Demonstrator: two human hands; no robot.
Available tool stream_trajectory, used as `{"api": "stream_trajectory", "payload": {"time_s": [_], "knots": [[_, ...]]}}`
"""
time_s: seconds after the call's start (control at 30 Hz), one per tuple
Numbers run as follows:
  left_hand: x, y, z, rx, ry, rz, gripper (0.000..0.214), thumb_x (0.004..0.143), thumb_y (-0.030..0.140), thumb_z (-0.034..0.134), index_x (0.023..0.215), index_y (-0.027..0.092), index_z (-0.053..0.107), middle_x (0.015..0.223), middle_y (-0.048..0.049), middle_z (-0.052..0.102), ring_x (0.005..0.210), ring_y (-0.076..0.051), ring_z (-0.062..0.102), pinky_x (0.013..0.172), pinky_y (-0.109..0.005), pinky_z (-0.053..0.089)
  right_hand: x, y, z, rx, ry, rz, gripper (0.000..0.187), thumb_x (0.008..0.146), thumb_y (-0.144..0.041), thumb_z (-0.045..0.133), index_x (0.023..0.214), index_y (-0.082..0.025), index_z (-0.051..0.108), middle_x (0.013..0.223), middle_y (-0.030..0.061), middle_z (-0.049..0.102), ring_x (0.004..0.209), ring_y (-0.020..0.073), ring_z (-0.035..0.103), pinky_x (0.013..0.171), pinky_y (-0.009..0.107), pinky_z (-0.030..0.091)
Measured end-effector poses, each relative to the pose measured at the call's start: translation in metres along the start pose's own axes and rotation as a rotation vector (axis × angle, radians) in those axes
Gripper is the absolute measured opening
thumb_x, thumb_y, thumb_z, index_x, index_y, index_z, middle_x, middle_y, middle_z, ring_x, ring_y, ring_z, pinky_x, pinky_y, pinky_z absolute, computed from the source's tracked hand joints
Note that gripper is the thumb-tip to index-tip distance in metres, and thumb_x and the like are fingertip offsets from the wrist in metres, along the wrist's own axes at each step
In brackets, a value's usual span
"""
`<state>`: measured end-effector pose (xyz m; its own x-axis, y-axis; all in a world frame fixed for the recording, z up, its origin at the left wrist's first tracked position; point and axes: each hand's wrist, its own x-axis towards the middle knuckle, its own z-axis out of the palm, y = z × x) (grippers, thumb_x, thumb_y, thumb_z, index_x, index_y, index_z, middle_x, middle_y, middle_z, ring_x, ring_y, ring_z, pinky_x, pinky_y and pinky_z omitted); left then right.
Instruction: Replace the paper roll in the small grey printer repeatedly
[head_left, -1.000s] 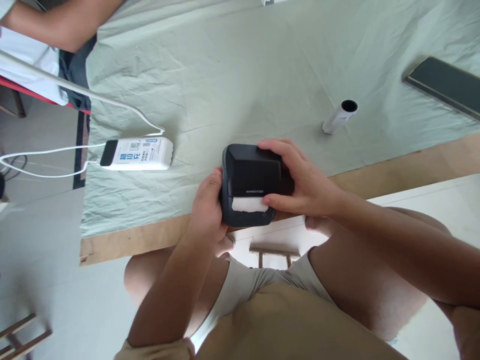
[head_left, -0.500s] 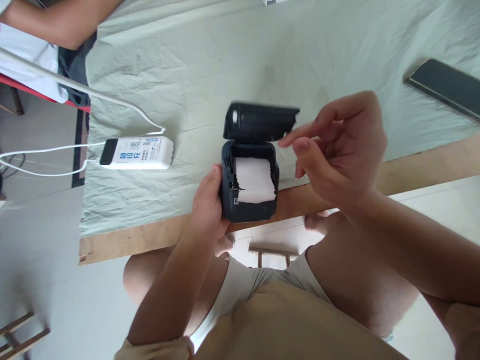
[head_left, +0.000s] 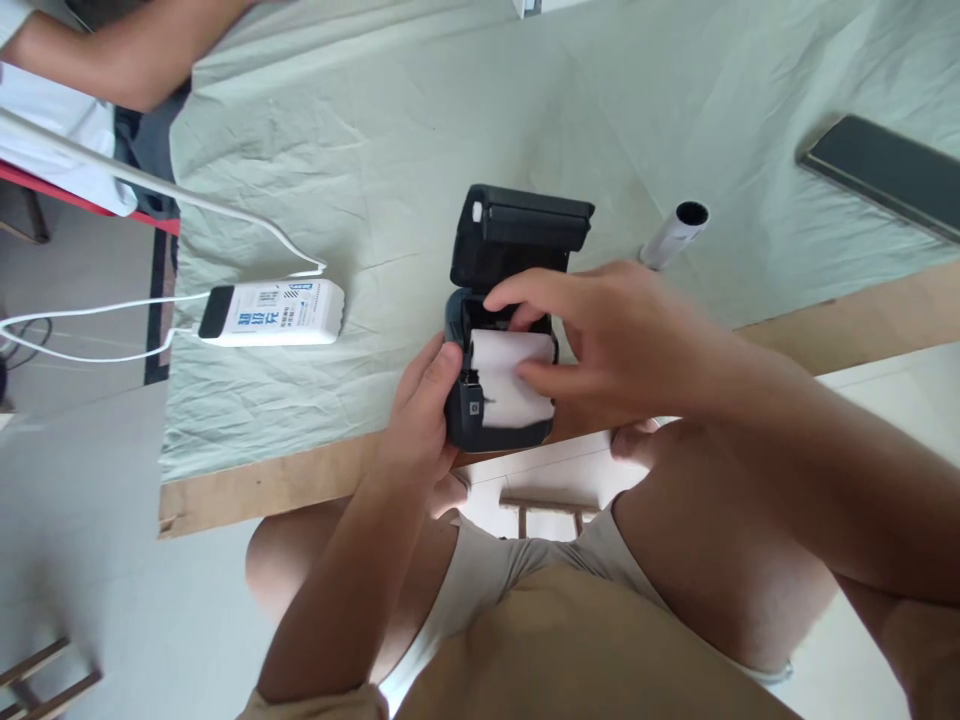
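Note:
My left hand (head_left: 421, 415) is closed around the left side of a small dark portable label printer (head_left: 459, 428), held over the table's front edge. The printer's black lid (head_left: 525, 222) stands raised at the back. Inside the compartment sits a white paper roll (head_left: 501, 352), its loose end lying over the front. With thumb on the paper and fingertips behind the roll, my right hand (head_left: 622, 335) grips it; the fingers partly hide its right side.
A white cylinder with a dark open end (head_left: 671, 238) stands behind my right hand. To the left lies a white power bank (head_left: 281, 312) with cables. A dark phone-like slab (head_left: 885, 175) lies at the right. Another person's arm (head_left: 127, 55) rests at the upper left.
My right hand has moved left from beside the lid into the compartment and taken hold of the paper roll. The white cylinder behind it has come into view.

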<state>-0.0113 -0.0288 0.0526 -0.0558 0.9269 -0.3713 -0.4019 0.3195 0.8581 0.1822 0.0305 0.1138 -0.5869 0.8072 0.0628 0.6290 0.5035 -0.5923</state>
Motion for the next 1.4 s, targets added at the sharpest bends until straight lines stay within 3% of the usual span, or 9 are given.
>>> {"api": "stream_trajectory", "payload": {"time_s": [0.13,0.23,0.47,0.67,0.77,0.9,1.07,1.17,1.4], "knots": [[0.004,-0.004,-0.003,-0.037,0.014,-0.01,0.048,0.09,0.068,0.079,0.101,0.022,0.078,0.088,-0.0019,0.081,0.084,-0.021,0.08,0.071,-0.027,0.063,-0.009,0.032,-0.004,0.802,0.16,0.067,0.042,0.076,-0.03,0.065,0.118,-0.03,0.065,0.098,-0.0019,0.076,0.056,0.0119,0.055,0.048,0.029,0.039],[0.004,-0.004,-0.004,-0.049,-0.024,-0.03,0.048,0.087,0.069,0.081,0.094,0.021,0.077,0.082,-0.0026,0.08,0.077,-0.022,0.079,0.063,-0.028,0.063,-0.004,0.065,0.013,1.053,0.272,0.198,0.035,0.076,-0.033,0.065,0.11,-0.029,0.06,0.083,-0.005,0.068,0.049,0.0122,0.052,0.041,0.028,0.035],[0.003,-0.007,-0.004,-0.07,0.087,0.006,0.041,0.089,0.062,0.083,0.1,0.023,0.079,0.094,-0.0046,0.083,0.095,-0.026,0.083,0.075,-0.03,0.067,-0.001,0.092,0.037,0.506,0.305,0.07,0.02,0.094,-0.043,0.072,0.102,-0.028,0.06,0.088,-0.0004,0.068,0.075,0.018,0.067,0.064,0.034,0.059],[0.003,-0.007,-0.005,-0.055,0.091,0.002,0.04,0.09,0.062,0.082,0.097,0.023,0.079,0.09,-0.0044,0.082,0.091,-0.025,0.082,0.071,-0.029,0.065,-0.009,0.089,0.037,0.003,0.383,0.076,0.043,0.086,-0.037,0.078,0.126,-0.027,0.065,0.098,0.006,0.074,0.082,0.0255,0.069,0.077,0.044,0.06],[0.002,-0.005,-0.003,-0.052,0.074,0.003,0.04,0.09,0.062,0.082,0.097,0.023,0.079,0.09,-0.0047,0.082,0.087,-0.024,0.082,0.069,-0.028,0.065,-0.02,0.073,0.024,-0.124,0.437,0.034,0.05,0.087,-0.038,0.08,0.134,-0.026,0.065,0.114,0.0115,0.078,0.095,0.032,0.074,0.085,0.05,0.061],[0.001,-0.002,0.0,-0.048,0.038,-0.012,0.045,0.087,0.066,0.082,0.099,0.022,0.08,0.09,-0.0047,0.081,0.079,-0.022,0.08,0.064,-0.028,0.065,-0.032,0.076,-0.008,-0.311,0.687,-0.038,0.041,0.093,-0.028,0.074,0.134,-0.023,0.07,0.127,0.0162,0.074,0.121,0.0345,0.071,0.103,0.052,0.057],[0.0,0.0,0.0,-0.03,0.048,-0.012,0.038,0.089,0.061,0.081,0.096,0.024,0.08,0.09,-0.0046,0.082,0.082,-0.024,0.08,0.066,-0.03,0.066,-0.023,0.148,-0.007,-0.252,0.637,0.266,0.057,0.079,-0.039,0.091,0.131,-0.024,0.075,0.123,0.0177,0.069,0.104,0.0301,0.072,0.09,0.047,0.059],[0.001,0.001,0.0,-0.02,0.029,-0.021,0.038,0.09,0.061,0.081,0.095,0.023,0.08,0.088,-0.005,0.081,0.078,-0.024,0.079,0.061,-0.031,0.065,-0.02,0.169,0.005,-0.232,0.599,0.252,0.048,0.082,-0.04,0.087,0.127,-0.028,0.075,0.106,0.0104,0.069,0.088,0.0238,0.066,0.081,0.043,0.056],[0.002,0.0,0.003,-0.02,0.034,0.009,0.038,0.087,0.062,0.083,0.092,0.024,0.079,0.084,-0.0036,0.08,0.075,-0.023,0.078,0.061,-0.031,0.064,-0.025,0.121,-0.005,-0.06,0.681,0.145,0.067,0.076,-0.019,0.074,0.139,-0.033,0.057,0.107,0.0041,0.068,0.075,0.0183,0.061,0.071,0.038,0.054]]}}
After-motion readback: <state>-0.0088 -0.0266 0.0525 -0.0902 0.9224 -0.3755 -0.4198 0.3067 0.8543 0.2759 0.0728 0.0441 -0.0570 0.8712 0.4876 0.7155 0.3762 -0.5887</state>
